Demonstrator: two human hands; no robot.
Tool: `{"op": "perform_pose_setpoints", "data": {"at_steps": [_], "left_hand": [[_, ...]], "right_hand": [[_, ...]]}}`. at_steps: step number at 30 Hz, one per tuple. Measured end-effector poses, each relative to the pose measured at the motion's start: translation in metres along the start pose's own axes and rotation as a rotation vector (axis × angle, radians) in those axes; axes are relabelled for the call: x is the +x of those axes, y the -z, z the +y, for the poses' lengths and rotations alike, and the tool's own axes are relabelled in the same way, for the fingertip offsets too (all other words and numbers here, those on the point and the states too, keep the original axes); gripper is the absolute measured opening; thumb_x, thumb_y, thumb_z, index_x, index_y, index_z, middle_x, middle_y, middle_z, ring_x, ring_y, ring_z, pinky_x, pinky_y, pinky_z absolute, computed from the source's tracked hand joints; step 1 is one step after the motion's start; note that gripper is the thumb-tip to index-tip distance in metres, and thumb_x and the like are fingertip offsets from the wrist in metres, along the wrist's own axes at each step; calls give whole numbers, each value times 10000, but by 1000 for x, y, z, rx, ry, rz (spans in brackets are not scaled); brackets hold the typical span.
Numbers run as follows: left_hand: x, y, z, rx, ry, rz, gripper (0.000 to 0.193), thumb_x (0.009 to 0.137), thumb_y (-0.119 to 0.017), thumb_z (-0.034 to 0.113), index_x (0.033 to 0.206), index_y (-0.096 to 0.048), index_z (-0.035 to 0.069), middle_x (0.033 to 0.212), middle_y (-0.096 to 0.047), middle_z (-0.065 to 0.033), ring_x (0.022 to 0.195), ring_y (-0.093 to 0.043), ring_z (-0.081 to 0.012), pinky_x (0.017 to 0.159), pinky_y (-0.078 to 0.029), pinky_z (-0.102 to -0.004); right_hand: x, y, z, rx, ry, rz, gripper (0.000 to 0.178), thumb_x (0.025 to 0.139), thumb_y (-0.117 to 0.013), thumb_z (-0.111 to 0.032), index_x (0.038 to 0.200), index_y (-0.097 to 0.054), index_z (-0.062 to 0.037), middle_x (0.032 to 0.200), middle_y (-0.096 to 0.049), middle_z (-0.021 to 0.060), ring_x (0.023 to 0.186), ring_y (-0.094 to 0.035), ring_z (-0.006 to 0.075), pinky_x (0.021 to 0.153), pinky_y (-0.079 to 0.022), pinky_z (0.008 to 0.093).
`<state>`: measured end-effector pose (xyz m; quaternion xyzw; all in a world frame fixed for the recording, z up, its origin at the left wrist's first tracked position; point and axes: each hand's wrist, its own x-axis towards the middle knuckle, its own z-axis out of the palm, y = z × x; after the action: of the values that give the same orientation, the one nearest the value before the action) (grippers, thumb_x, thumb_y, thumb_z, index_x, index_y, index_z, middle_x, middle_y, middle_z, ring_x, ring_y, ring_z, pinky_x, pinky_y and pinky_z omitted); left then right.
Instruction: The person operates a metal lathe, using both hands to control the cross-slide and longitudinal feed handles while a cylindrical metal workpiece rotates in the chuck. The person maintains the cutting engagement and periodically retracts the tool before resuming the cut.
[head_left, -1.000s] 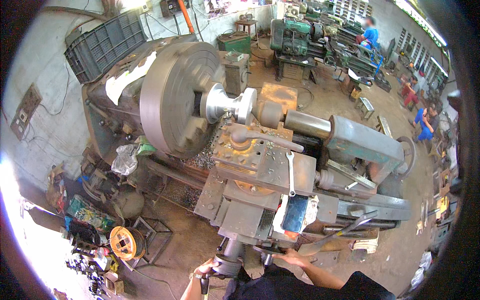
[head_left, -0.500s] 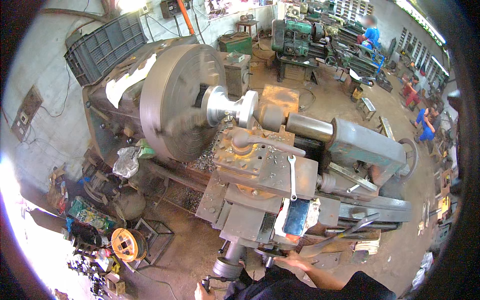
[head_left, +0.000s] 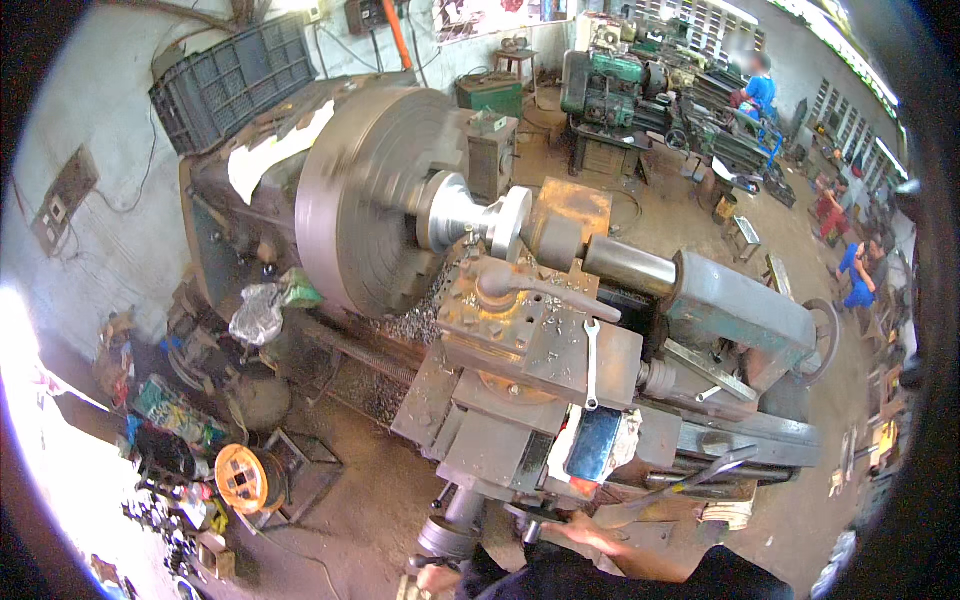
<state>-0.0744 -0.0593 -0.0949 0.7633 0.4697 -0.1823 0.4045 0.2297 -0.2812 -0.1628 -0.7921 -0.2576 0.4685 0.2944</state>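
Note:
At the bottom edge, my left hand (head_left: pixel 438 578) is closed round the crank handle (head_left: pixel 424 562) beside a round dial collar (head_left: pixel 448 537) of a large lathe; its fingers are partly hidden. My right hand (head_left: pixel 578 530) grips the small handwheel (head_left: pixel 530 514) just to the right. Beyond them, the big round chuck (head_left: pixel 375 200) looks blurred by spinning. It carries a shiny turned metal workpiece (head_left: pixel 458 212) with a flange, backed by the tailstock (head_left: pixel 740 290). The tool post (head_left: pixel 490 315) with its clamp lever (head_left: pixel 550 293) sits close against the workpiece.
An open-ended spanner (head_left: pixel 592 365) lies on the slide, with a phone (head_left: pixel 594 444) on a rag nearer me. Metal chips (head_left: pixel 420 325) gather below the chuck. A cable reel (head_left: pixel 245 478) stands on the left floor. Further lathes (head_left: pixel 610 95) and several people are in the background.
My left hand has shifted right, nearer the dial collar, with the crank handle turned. My right hand stays at the handwheel. The whole view has swung slightly.

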Motion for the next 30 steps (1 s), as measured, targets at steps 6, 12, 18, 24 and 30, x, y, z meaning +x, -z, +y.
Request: {"op": "perform_pose_setpoints", "data": {"at_steps": [6,12,18,24,30], "left_hand": [[-35,81,-4,-93,10,32,357,790,-705,376,824,-749,23,812,-724,-200,755,-724,-346,686,-573,-427],[-24,60,20,-92,-59,88,379,802,-716,386,829,-744,9,801,-720,-203,760,-723,-345,676,-565,-427],[-25,49,36,-162,-127,-16,401,814,-728,395,834,-739,-6,789,-717,-207,764,-722,-344,666,-558,-427],[-57,99,15,-288,-174,-85,424,826,-740,404,840,-735,-20,778,-713,-210,769,-721,-342,656,-551,-426],[-19,80,39,-97,-39,191,480,818,-691,489,700,-690,23,683,-676,-144,648,-665,-292,596,-511,-391]], "right_hand": [[-1,-8,8,-193,-152,-37,768,776,-641,-741,1248,-657,-135,1126,-712,153,1038,-675,335,909,-521,448],[-25,24,-57,-96,-187,-125,783,785,-631,-736,1271,-640,-123,1174,-696,151,1078,-660,336,939,-513,444],[-31,34,-89,-68,-214,-156,963,709,-620,-829,1293,-619,-63,1122,-678,214,1068,-636,376,946,-500,457],[-36,35,-89,-132,-169,-53,1109,653,-533,-926,1351,-573,-65,1192,-648,245,1097,-614,413,925,-502,502],[-18,31,-58,-191,-293,-294,880,775,-573,-798,1327,-614,-114,1030,-705,236,935,-684,401,840,-546,493]]}}
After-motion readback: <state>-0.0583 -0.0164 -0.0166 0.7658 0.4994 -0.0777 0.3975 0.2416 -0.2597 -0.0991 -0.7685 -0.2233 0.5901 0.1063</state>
